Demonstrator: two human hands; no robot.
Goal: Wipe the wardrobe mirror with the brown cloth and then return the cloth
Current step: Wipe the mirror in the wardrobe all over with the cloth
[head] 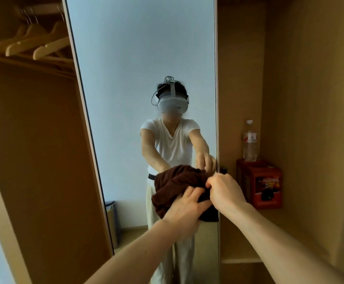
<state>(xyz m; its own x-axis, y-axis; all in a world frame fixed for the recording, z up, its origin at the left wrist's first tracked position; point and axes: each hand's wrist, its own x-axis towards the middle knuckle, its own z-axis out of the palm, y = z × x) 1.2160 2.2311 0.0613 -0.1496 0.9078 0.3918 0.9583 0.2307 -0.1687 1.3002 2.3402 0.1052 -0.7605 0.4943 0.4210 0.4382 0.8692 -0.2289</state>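
The tall wardrobe mirror [142, 48] fills the middle of the view and reflects me. A bunched brown cloth [173, 185] hangs in front of its lower right part, close to the glass. My left hand [185, 210] holds the cloth from below, fingers spread over its folds. My right hand [224, 189] pinches the cloth's upper right edge near the mirror's right frame. Whether the cloth touches the glass I cannot tell.
Several wooden hangers [33, 44] hang in the open wardrobe bay on the left. Right of the mirror is a wooden niche with a red box [265, 187] on its shelf and a clear water bottle [250, 140] standing on that box.
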